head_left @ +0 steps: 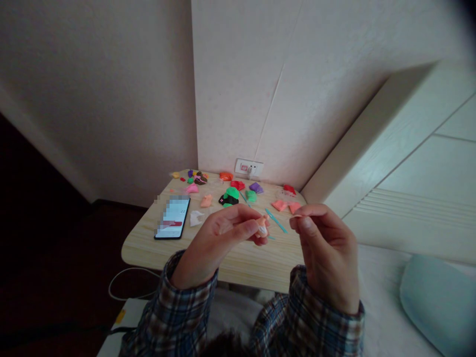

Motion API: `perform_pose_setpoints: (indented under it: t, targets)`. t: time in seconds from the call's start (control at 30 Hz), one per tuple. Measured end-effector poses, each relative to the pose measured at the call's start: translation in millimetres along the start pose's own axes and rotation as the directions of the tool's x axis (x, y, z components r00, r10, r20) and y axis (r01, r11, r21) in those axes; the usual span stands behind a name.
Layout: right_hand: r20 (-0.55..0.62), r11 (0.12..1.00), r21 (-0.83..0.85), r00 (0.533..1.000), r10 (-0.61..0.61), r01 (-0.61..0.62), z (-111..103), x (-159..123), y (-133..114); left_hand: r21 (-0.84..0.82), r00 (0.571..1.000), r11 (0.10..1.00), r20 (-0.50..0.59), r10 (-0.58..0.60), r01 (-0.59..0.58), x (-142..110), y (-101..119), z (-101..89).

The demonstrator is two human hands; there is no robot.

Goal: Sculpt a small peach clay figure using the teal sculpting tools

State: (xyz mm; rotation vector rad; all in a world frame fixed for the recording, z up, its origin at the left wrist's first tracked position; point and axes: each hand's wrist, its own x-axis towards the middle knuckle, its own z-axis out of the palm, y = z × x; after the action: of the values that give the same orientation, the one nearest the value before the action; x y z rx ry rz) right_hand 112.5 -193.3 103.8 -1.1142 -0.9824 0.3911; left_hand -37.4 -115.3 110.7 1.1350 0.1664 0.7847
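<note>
My left hand is raised over the small wooden table, fingers pinched round a small pale-orange lump of clay. My right hand is beside it, a short gap away, thumb and forefinger pressed together; what they pinch, if anything, is too small to see. Both wrists wear plaid sleeves. Just beyond the fingertips a thin teal stick tool lies on the table.
Several coloured clay pieces are scattered over the back of the table, with a phone lit at its left. A wall socket sits behind. A white headboard and a pale blue pillow are at right; a white cable hangs below.
</note>
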Motion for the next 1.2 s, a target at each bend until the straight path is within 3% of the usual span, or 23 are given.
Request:
perform_pose_setpoints:
  t: [0.33,0.47,0.73,1.2]
  targets:
    - [0.070,0.996,0.090,0.997,-0.017,0.010,2,2,-3,0.005,0.997,1.000,-0.076,-0.026,0.026,2,1,-0.3]
    - [0.003,0.998,0.057,1.000,0.012,-0.012,0,5,3,0.013,0.998,1.000,-0.066,-0.020,0.021,2,1,-0.6]
    - [0.032,0.996,-0.046,0.997,-0.069,0.071,12,1,-5,0.055,0.997,0.996,-0.033,-0.069,0.070,2,-3,-2.4]
    - [0.244,0.972,-0.168,0.963,-0.118,0.162,18,-6,-16,0.047,0.995,0.995,0.031,-0.091,0.090,4,-5,-2.0]
